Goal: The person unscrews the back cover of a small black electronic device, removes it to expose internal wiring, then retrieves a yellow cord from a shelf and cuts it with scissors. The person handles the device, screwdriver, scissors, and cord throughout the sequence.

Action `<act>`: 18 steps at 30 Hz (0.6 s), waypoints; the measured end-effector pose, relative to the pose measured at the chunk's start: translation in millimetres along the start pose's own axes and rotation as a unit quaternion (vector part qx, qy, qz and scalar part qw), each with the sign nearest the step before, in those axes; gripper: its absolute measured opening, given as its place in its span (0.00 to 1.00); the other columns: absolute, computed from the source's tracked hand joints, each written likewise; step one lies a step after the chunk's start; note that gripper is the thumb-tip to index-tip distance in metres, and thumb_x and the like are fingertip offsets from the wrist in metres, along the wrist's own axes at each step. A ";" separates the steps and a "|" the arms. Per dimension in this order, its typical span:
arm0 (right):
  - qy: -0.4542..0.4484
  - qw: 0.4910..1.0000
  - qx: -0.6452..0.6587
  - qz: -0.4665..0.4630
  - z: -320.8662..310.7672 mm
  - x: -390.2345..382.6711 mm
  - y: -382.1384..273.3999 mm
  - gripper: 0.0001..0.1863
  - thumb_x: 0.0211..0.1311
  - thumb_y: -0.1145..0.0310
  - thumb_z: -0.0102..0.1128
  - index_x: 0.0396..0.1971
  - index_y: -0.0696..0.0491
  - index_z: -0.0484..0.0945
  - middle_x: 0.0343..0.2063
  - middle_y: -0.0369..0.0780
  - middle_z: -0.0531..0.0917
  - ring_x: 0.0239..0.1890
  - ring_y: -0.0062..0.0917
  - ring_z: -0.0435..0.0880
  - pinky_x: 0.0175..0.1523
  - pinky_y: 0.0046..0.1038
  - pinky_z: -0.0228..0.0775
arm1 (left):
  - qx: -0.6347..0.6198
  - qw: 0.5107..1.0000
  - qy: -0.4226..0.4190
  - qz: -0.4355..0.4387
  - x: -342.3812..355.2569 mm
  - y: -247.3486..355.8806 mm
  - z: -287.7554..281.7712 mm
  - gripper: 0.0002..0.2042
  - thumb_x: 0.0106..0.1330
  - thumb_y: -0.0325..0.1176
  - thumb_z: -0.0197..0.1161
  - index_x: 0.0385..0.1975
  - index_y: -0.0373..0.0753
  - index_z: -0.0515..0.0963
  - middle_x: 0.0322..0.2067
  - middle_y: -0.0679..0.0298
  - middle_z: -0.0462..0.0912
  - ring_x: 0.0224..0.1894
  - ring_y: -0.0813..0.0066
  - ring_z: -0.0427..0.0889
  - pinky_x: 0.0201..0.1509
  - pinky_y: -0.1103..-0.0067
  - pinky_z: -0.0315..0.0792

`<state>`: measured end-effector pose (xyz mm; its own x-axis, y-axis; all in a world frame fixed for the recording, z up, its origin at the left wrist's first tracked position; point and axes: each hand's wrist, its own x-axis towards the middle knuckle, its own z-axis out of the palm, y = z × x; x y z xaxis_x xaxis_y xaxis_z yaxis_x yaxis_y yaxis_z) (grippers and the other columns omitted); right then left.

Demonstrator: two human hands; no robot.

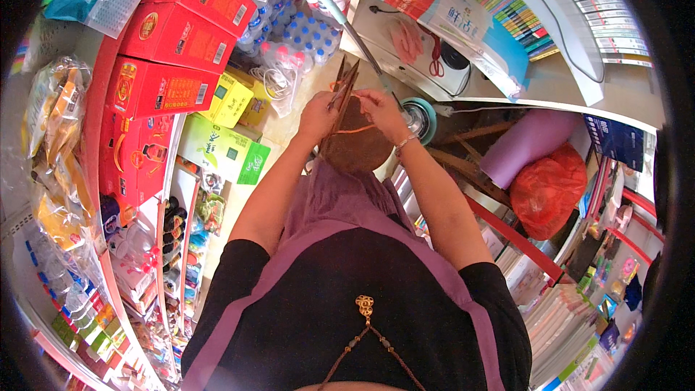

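My left hand [317,114] is closed around long, narrow brown pieces that look like wooden strips [347,85], held upright over my lap. Their pointed ends stick up past my fingers. Just to the right, my right hand [385,114] has its fingers pinched together close to the strips; what is between them is too small to name. An orange cord [356,130] runs below and between both hands. Under it lies a round brown surface [358,150], in front of my purple apron [340,195].
Red boxes [170,36] are stacked at left beside yellow cartons [230,98]. Bottled water packs [304,36] stand ahead. A light-blue and dark pole [347,25] slants down near a round metal thing [418,119]. Red scissors [436,61] lie on a white shelf; a red bag [550,192] sits right.
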<state>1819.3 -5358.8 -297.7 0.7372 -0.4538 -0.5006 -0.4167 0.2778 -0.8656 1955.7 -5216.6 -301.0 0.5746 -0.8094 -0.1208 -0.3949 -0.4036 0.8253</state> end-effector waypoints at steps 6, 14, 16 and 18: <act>0.013 0.998 -0.041 -0.053 12.5 -1.1 6.2 0.13 0.63 0.76 0.49 0.44 0.55 0.79 0.29 0.33 0.77 0.29 0.17 0.73 0.35 0.21 0.69 | 0.006 0.996 -0.051 -0.079 3.8 4.3 -11.0 0.13 0.61 0.31 0.58 0.45 0.38 0.79 0.40 0.49 0.81 0.43 0.56 0.80 0.48 0.72 0.72; -0.006 0.983 -0.164 -0.082 28.3 -3.4 -7.2 0.18 0.57 0.77 0.49 0.47 0.50 0.78 0.33 0.44 0.81 0.34 0.33 0.79 0.44 0.30 0.71 | -0.049 0.998 0.012 -0.039 11.3 -0.2 -22.5 0.13 0.60 0.39 0.61 0.40 0.38 0.81 0.35 0.52 0.82 0.38 0.57 0.82 0.41 0.71 0.73; 0.002 0.974 -0.202 -0.105 30.3 -3.2 -7.1 0.18 0.57 0.77 0.48 0.47 0.51 0.78 0.32 0.43 0.81 0.33 0.31 0.79 0.43 0.29 0.71 | -0.043 0.996 -0.009 -0.074 12.8 -3.3 -22.0 0.13 0.59 0.38 0.62 0.39 0.39 0.82 0.35 0.53 0.83 0.38 0.58 0.83 0.41 0.71 0.74; 0.013 0.959 -0.237 -0.157 32.0 -3.2 -8.2 0.17 0.59 0.78 0.47 0.47 0.54 0.77 0.28 0.40 0.80 0.29 0.23 0.76 0.39 0.24 0.70 | -0.045 0.996 -0.015 -0.079 14.6 -8.1 -21.0 0.12 0.58 0.39 0.62 0.38 0.40 0.83 0.34 0.54 0.83 0.37 0.59 0.83 0.41 0.72 0.74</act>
<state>1837.5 -5332.5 -288.4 0.8552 -0.4742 -0.2093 -0.3759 -0.2894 -0.8803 1982.3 -5216.2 -297.8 0.6030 -0.7512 -0.2687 -0.2343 -0.4887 0.8404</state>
